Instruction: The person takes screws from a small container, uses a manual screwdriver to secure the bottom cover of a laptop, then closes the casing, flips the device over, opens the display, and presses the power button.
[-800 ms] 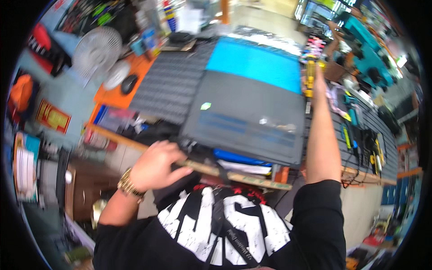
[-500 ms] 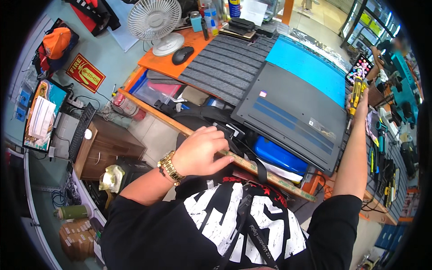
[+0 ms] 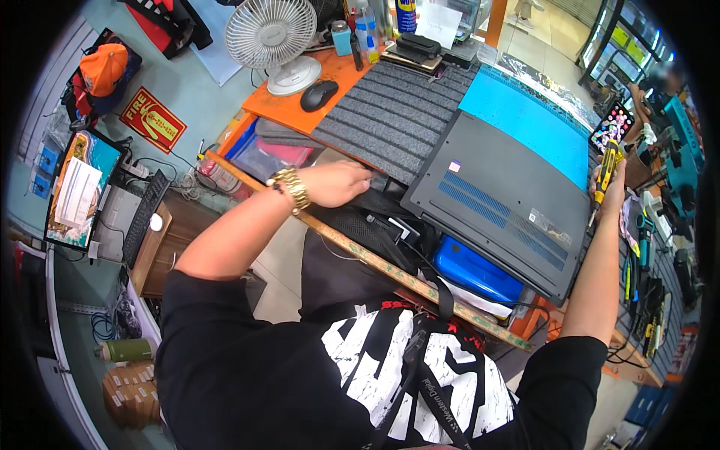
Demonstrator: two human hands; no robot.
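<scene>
A dark grey laptop (image 3: 499,199) lies with its vented underside up, partly over a blue mat (image 3: 529,124). At its right edge, my right hand (image 3: 613,191) is closed around a yellow and black screwdriver (image 3: 607,169), its shaft pointing down. To the left of the laptop, my left hand (image 3: 337,184) reaches over the pulled-out drawer (image 3: 360,251). Its fingers are loosely stretched above a black bag (image 3: 375,214); the fingertips show only in part and I see nothing held. A blue case (image 3: 476,270) sits in the drawer below the laptop's near edge.
A grey striped mat (image 3: 401,112) covers the desk left of the laptop. Behind are a black mouse (image 3: 319,96), a white fan (image 3: 281,45) and a black pouch (image 3: 416,46). A lit phone (image 3: 611,127) and several tools, including a teal-handled one (image 3: 643,232), lie on the right.
My left hand has moved from the drawer's front edge forward and left, over the drawer's inside. My right hand still holds the screwdriver beside the laptop. The view has shifted slightly.
</scene>
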